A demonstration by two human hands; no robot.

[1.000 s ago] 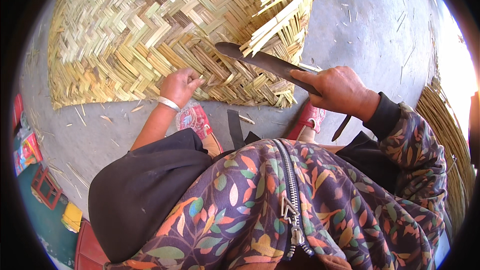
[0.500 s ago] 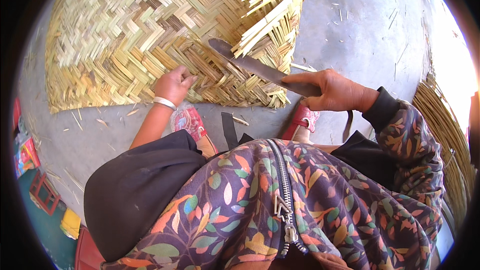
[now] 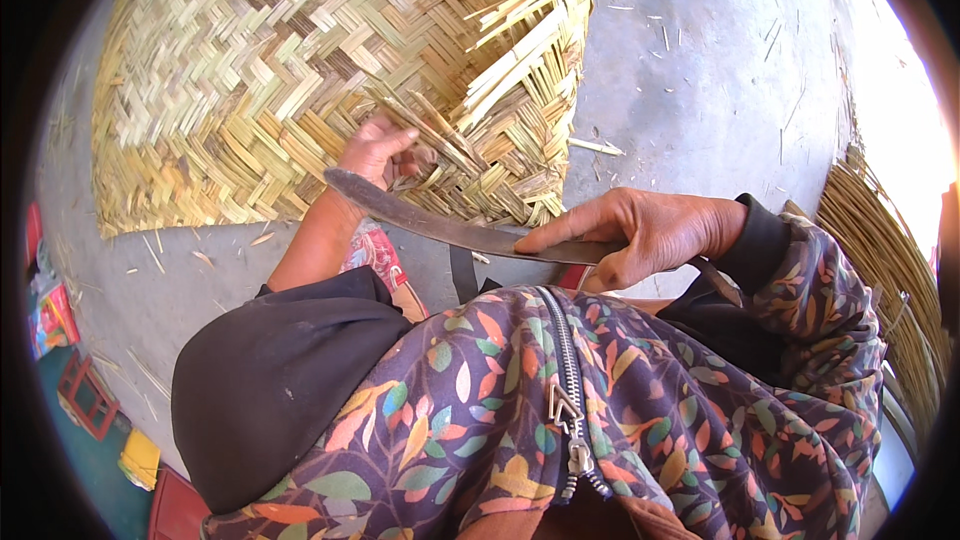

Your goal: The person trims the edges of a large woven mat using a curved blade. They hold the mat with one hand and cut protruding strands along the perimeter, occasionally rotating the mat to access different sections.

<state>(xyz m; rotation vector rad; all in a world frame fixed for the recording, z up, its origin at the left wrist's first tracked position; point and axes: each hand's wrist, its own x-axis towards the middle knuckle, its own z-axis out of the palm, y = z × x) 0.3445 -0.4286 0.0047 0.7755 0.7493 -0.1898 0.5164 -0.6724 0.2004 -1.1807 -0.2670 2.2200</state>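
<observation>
A woven mat (image 3: 250, 90) of flat, straw-coloured strips in a zigzag pattern lies on the floor in front of me. My left hand (image 3: 380, 152) is at its near edge, fingers curled around a few raised strips (image 3: 430, 125); the fingertips are partly hidden under them. In my right hand (image 3: 645, 230) is a long dark knife (image 3: 430, 222) with a slightly curved blade, its tip pointing left. My index finger lies along the blade, which passes in front of my left wrist, above my feet. The handle is mostly covered by my palm.
At the mat's right side, a fringe of loose strip ends (image 3: 515, 60) stands up. A bundle of thin stalks (image 3: 890, 270) lies at far right. Scraps litter the grey floor (image 3: 690, 90). A red frame-like object (image 3: 88, 395) and a yellow object (image 3: 140, 458) are at lower left.
My left hand has moved forward and slightly right onto the mat, and strips there are now raised. The knife has come off the mat, back toward me and to the left.
</observation>
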